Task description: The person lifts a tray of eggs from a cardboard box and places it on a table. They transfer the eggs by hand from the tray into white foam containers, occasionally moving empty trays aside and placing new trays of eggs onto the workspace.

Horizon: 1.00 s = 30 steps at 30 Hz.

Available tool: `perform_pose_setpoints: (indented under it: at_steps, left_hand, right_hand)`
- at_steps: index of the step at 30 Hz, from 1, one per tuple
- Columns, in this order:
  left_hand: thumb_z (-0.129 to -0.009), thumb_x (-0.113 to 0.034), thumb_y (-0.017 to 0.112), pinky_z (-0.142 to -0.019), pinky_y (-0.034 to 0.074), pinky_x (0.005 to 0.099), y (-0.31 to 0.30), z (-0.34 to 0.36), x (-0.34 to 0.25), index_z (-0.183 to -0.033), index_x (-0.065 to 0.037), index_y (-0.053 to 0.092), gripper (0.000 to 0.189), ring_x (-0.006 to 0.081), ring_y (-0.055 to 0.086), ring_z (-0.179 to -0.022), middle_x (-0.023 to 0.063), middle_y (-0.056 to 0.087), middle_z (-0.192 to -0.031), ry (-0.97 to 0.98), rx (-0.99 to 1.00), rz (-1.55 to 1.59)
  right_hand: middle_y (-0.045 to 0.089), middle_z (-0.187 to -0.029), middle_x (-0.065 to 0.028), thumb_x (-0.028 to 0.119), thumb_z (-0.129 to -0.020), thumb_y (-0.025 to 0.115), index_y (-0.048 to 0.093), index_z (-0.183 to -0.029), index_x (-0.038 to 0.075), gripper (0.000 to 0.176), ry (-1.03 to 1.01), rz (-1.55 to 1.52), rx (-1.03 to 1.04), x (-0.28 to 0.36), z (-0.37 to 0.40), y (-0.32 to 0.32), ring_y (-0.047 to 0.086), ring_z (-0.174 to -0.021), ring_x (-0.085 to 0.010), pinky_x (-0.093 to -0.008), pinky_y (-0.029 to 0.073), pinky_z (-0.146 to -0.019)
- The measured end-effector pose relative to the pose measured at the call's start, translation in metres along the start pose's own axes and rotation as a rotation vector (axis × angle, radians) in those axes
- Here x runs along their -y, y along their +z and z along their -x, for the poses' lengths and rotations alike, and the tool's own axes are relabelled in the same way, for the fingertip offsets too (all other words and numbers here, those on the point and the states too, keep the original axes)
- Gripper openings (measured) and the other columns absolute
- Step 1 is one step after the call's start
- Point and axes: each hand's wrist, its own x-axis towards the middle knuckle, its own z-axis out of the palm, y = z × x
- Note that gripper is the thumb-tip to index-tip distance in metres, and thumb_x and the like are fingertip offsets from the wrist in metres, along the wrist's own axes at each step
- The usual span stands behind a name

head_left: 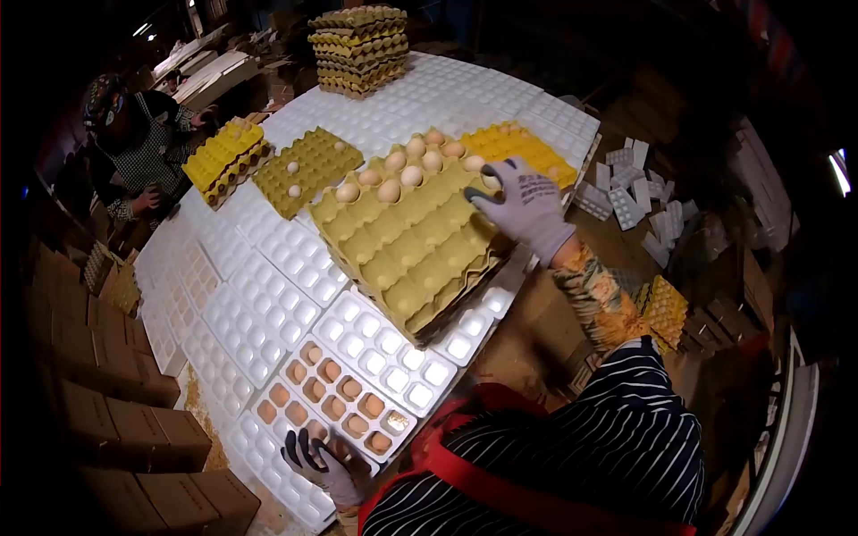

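A yellowish pulp egg tray [402, 246] lies across the white trays, with eggs [412, 175] in its far cells and its near cells bare. At its right edge, my right hand [527, 201], in a pale glove with dark fingertips, has thumb and fingers around an egg [491, 181]. In front of me, a white foam tray [393, 442] holds brown eggs [334, 407] in several cells. Over its near left end rests my left hand [326, 469], gloved too, its fingers spread. The hand partly hides an egg there.
White foam trays [268, 286] cover the table. Further off are an olive tray [313, 165] with a few eggs, yellow trays [228, 156] and a tall stack of trays [359, 54]. A person [143, 152] stands far left; cardboard boxes [125, 429] line the left side.
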Motion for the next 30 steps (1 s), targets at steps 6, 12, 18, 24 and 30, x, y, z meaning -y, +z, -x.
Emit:
perform_pose_setpoints:
  at_steps: [6, 12, 18, 24, 30]
  left_hand:
    - [-0.080, -0.007, 0.075, -0.105, 0.040, 0.0460, 0.124, -0.156, -0.247, -0.123, -0.007, 0.066, 0.045, 0.0353, 0.053, -0.119, 0.0155, 0.063, -0.122, 0.557, 0.139, 0.005]
    - [-0.078, -0.029, 0.077, -0.092, 0.049, 0.0456, 0.269, -0.213, -0.321, -0.122, -0.009, 0.062, 0.051, 0.0377, 0.060, -0.110, 0.0162, 0.062, -0.116, 0.659, 0.466, -0.606]
    - [-0.084, -0.030, 0.070, -0.089, 0.049, 0.0447, 0.298, -0.218, -0.343, -0.113, -0.011, 0.062, 0.036, 0.0347, 0.064, -0.104, 0.0142, 0.066, -0.107, 0.423, 0.588, -0.689]
    - [-0.072, -0.018, 0.083, -0.089, 0.052, 0.0412, 0.298, -0.232, -0.315, -0.108, -0.014, 0.068, 0.039, 0.0333, 0.065, -0.102, 0.0137, 0.068, -0.104, 0.372, 0.641, -0.443]
    - [-0.076, -0.018, 0.080, -0.086, 0.053, 0.0402, 0.282, -0.231, -0.325, -0.107, -0.009, 0.067, 0.035, 0.0321, 0.067, -0.095, 0.0176, 0.068, -0.103, 0.384, 0.699, -0.366]
  right_hand:
    - [0.070, -0.100, -0.0146, 0.055, -0.078, 0.069, 0.063, -0.108, 0.009, 0.054, -0.025, 0.153, 0.369, -0.102, -0.031, 0.004, 0.068, -0.097, -0.0323, -0.0436, 0.052, -0.082]
    - [0.069, -0.092, -0.0148, 0.041, -0.081, 0.071, 0.062, -0.101, 0.009, 0.038, -0.018, -0.274, 0.301, -0.146, -0.020, -0.009, 0.067, -0.086, -0.0322, -0.0440, 0.052, -0.077]
    - [0.066, -0.101, -0.0152, 0.043, -0.083, 0.068, 0.057, -0.110, 0.009, 0.045, -0.135, -0.143, 0.294, -0.160, -0.026, -0.008, 0.067, -0.091, -0.0309, -0.0450, 0.053, -0.079]
    - [0.064, -0.103, -0.0165, 0.044, -0.084, 0.063, 0.059, -0.107, 0.006, 0.044, -0.179, -0.306, 0.432, -0.185, -0.037, -0.009, 0.066, -0.094, -0.0341, -0.0461, 0.052, -0.082]
    - [0.062, -0.098, -0.0146, 0.040, -0.078, 0.074, 0.052, -0.107, 0.008, 0.049, -0.253, -0.305, 0.259, -0.170, -0.014, -0.017, 0.065, -0.093, -0.0338, -0.0462, 0.052, -0.078]
